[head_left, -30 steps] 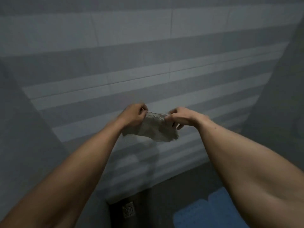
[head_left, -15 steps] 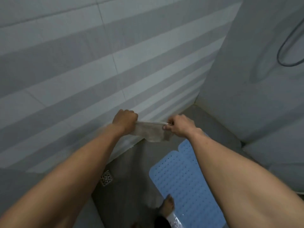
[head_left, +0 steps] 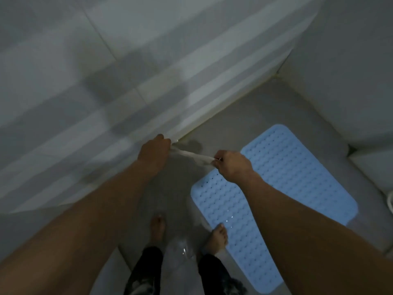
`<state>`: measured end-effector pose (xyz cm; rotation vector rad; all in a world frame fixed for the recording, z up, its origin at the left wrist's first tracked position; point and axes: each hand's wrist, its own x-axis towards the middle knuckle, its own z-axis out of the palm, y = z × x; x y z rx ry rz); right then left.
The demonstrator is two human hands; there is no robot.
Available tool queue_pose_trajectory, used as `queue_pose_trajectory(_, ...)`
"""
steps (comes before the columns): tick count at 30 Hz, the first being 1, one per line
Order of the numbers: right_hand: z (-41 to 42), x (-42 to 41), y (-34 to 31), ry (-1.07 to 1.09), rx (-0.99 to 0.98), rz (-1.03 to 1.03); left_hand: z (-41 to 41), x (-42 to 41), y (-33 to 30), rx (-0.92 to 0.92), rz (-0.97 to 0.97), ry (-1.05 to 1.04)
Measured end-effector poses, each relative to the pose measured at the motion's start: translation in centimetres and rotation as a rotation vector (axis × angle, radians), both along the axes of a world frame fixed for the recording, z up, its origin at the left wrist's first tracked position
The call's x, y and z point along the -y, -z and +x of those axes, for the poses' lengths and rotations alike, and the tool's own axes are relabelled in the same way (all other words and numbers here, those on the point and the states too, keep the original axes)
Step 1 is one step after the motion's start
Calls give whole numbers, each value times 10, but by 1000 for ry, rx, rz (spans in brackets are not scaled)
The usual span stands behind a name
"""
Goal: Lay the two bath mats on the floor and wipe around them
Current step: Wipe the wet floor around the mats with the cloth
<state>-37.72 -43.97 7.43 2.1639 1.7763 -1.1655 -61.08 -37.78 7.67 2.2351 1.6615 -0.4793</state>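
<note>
So we've got both hands out in front of us, each pinching an end of a pale cloth (head_left: 192,155); the left hand (head_left: 154,151) is curled closed round the end at about 9 o'clock, the right hand (head_left: 230,165) is closed on the end at 3 o'clock, and the cloth hangs stretched between them as a thin twisted strip, up in the air and not touching the floor; it's a bit blurry so we can't make out any weave.

Off at 3 to 5 o'clock from the hands a light blue bath mat (head_left: 287,188) lies flat on the grey floor (head_left: 255,107), bumpy and full of little holes, running diagonally; our right foot (head_left: 217,236) stands on its near edge, at 6 o'clock from the right hand; our left foot (head_left: 157,226) is on bare floor at 6 o'clock from the left hand; dark trouser legs (head_left: 146,267) show below both.

There's something clear and shiny (head_left: 182,250) between the feet; can't tell if it's a second mat.

From 9 round to 12 o'clock runs a striped tiled wall (head_left: 106,81), meeting the floor just beyond the left hand.
</note>
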Motion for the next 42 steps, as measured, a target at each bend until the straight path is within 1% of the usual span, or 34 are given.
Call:
queue_pose_trajectory(4,-26,10,116,72,-107,-45,-18,-5,116,-52,-65,16)
queue_pose_trajectory(6,-43,20,172,91,-160,-64,-30,-8,163,-74,-123,27)
queue_pose_trajectory(8,-60,29,223,82,-196,-98,-43,-22,204,-55,-137,41)
queue_pose_trajectory(10,-75,36,271,58,-230,-132,-49,4,252,18,-112,-1)
queue_pose_trajectory(11,-81,38,293,47,-245,-154,-48,37,277,33,-81,-23)
queue_pose_trajectory(12,-86,39,314,34,-257,-174,-50,73,296,30,-74,-165)
queue_pose_trajectory(13,-90,40,335,20,-264,-188,-63,102,319,-59,48,-242)
queue_pose_trajectory(14,-92,40,355,12,-262,-197,-75,136,345,-164,80,-157)
queue_pose_trajectory(15,-93,39,374,8,-251,-201,-87,162,372,-170,33,-85)
queue_pose_trajectory(16,-92,37,391,8,-234,-198,-96,182,394,-119,-83,-87)
queue_pose_trajectory(17,-88,34,408,11,-208,-188,-100,188,416,-122,-193,-114)
queue_pose_trajectory(19,-76,27,438,30,-131,-156,-86,170,440,-202,-253,-94)
queue_pose_trajectory(20,-67,22,452,41,-88,-136,-68,123,443,-214,-237,-37)
queue_pose_trajectory(21,-58,17,465,49,-47,-111,-47,79,452,-197,-178,100)
queue_pose_trajectory(22,-49,11,477,55,-13,-81,-16,33,461,-122,-155,92)
queue_pose_trajectory(23,-41,6,486,61,13,-43,11,-18,472,65,-105,-13)
queue_pose_trajectory(24,-34,1,494,68,30,8,30,-58,475,97,-91,79)
queue_pose_trajectory(25,-28,-2,500,75,39,71,40,-85,482,93,-23,183)
queue_pose_trajectory(26,-25,-4,506,83,41,143,42,-91,489,57,35,250)
queue_pose_trajectory(27,-24,-4,510,88,44,221,38,-85,495,47,111,274)
queue_pose_trajectory(28,-25,-3,515,89,50,304,31,-76,503,70,166,324)
queue_pose_trajectory(30,-31,3,525,78,70,463,15,-67,517,129,247,351)
queue_pose_trajectory(32,-45,8,532,99,65,598,-5,-63,525,148,320,373)
queue_pose_trajectory(33,-54,8,534,115,56,664,-14,-58,525,166,368,442)
queue_pose_trajectory(35,-75,8,535,147,30,763,-27,-41,518,198,371,606)
queue_pose_trajectory(37,-97,9,532,185,19,777,-32,-38,513,190,370,684)
queue_pose_trajectory(42,-146,28,537,309,51,670,-30,-37,515,131,219,574)
